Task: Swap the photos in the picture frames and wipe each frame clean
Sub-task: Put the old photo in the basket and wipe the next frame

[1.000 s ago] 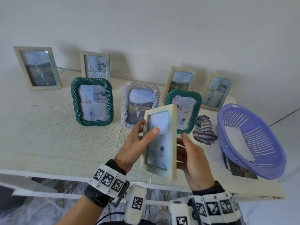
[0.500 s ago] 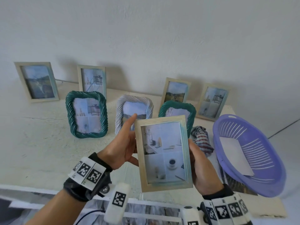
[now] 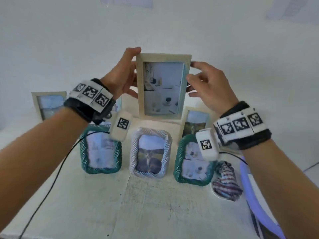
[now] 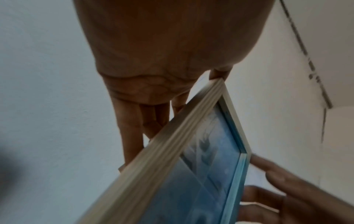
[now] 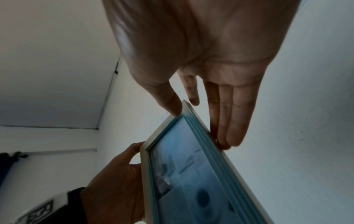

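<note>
A pale wooden frame [image 3: 163, 87] with a blue-toned still-life photo stands upright between my hands, over the back of the white table [image 3: 86, 204] near the wall. I cannot tell whether its bottom edge touches the table. My left hand [image 3: 126, 75] grips its left side, thumb on the top corner and fingers behind. My right hand [image 3: 202, 80] pinches the right side, thumb in front and fingers behind, as the right wrist view shows on the frame [image 5: 191, 174]. In the left wrist view, the frame [image 4: 162, 159] runs diagonally under my fingers.
Below the held frame stand a green rope frame [image 3: 100, 152], a white rope frame [image 3: 151, 152] and a second green rope frame [image 3: 193, 163]. Pale frames [image 3: 49, 104] [image 3: 195, 123] stand behind. A striped cloth [image 3: 226, 181] and a purple basket [image 3: 250, 195] lie at the right.
The frame turned to face me, then both hands carried it up and away from my body towards the wall. Both hands stayed on its sides.
</note>
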The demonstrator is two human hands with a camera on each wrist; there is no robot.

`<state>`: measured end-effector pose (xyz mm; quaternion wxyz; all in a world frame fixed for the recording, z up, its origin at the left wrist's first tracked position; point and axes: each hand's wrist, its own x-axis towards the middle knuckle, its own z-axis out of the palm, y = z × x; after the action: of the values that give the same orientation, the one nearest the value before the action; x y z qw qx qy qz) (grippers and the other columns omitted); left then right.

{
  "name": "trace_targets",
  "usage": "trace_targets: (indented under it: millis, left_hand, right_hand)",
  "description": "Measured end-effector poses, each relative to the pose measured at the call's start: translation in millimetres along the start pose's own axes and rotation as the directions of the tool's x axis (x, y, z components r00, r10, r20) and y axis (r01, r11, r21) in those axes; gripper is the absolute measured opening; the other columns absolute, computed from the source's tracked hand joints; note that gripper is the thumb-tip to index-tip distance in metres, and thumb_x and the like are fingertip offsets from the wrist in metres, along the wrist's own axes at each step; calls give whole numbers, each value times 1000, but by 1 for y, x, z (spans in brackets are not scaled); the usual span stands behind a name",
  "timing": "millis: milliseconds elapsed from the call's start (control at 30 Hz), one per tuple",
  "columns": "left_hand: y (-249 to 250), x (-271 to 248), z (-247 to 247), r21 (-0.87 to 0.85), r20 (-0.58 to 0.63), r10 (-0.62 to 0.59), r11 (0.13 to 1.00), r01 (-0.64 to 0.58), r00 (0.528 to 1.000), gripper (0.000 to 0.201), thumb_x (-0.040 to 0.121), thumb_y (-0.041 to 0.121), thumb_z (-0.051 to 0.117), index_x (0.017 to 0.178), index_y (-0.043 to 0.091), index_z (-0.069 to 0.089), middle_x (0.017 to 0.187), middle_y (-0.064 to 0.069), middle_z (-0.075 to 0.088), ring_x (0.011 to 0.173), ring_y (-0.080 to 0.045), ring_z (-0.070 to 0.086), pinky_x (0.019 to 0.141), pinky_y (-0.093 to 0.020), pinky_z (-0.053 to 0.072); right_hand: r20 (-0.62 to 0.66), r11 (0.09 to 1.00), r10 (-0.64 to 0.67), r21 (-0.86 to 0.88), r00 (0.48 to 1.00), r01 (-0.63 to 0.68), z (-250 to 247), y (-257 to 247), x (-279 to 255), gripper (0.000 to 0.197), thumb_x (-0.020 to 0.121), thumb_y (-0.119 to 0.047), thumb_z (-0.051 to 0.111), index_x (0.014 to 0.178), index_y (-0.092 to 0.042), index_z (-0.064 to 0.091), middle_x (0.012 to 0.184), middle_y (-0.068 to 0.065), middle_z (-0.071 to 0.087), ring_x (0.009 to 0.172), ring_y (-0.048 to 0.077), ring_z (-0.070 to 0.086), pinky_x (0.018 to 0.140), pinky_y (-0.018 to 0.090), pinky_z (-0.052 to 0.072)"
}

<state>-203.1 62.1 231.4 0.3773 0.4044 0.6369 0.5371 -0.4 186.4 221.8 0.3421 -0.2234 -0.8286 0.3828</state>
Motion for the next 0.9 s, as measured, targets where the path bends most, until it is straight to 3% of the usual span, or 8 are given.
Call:
trace_targets:
  millis: [100,200,367,433,533,700,800,900]
  left_hand:
    - [-7,42,-22,1,10,-64,998,64,998,55,96,54,20,97,17,60,70,-4,67,71,-25,66,70,-41,53]
    - [-28,81,-35,17,22,-160,987,159,987,45,96,47,23,81,16,54,60,-2,64,65,-27,63,77,-43,51]
    - [-77,135,-45,96,106,-313,948,303,944,45,90,45,23,94,10,51,88,-14,67,78,-32,64,73,-40,54]
    - [-96,150,-45,112,139,-358,932,344,923,45,90,44,24,91,9,52,91,-16,66,79,-33,64,74,-42,55]
    - [-118,166,-45,145,179,-412,909,390,894,45,91,42,23,82,11,54,86,-16,64,78,-33,63,79,-44,54]
    - [-152,184,-48,173,223,-502,864,472,836,47,90,43,23,89,9,55,93,-17,62,80,-32,61,78,-42,54]
    - [-168,188,-47,187,242,-531,847,498,812,47,91,43,22,91,10,55,94,-16,62,80,-31,61,75,-38,51]
    - [-176,191,-46,190,254,-542,840,509,801,47,91,44,21,90,12,56,87,-13,64,77,-29,62,75,-38,51]
  right_hand:
    - [123,992,107,-78,987,-97,12,8,43,49,96,-24,50,143,-26,38,96,14,69,83,21,70,77,37,59]
    - [178,968,244,-111,953,-227,29,27,77,47,98,-25,48,143,-16,39,105,17,67,87,26,70,82,39,58]
    - [253,896,435,-215,864,-388,60,68,110,50,98,-23,47,143,-4,36,111,19,63,90,28,70,86,40,56]
    - [273,858,509,-233,816,-458,69,84,118,48,98,-21,47,141,-2,38,112,22,63,91,30,69,88,41,55]
    - [308,808,585,-293,750,-511,79,104,125,38,98,-19,46,131,-1,47,106,18,64,92,29,69,88,40,55]
    - [345,757,652,-348,675,-553,95,128,129,22,98,-18,45,110,-3,55,98,14,64,91,29,69,87,39,56]
    - [376,725,688,-366,621,-583,103,139,129,16,96,-15,46,86,-6,55,82,10,62,70,23,65,73,34,55]
    - [405,694,717,-346,567,-631,106,142,129,22,90,-6,43,69,-13,41,69,9,41,59,17,41,60,27,35]
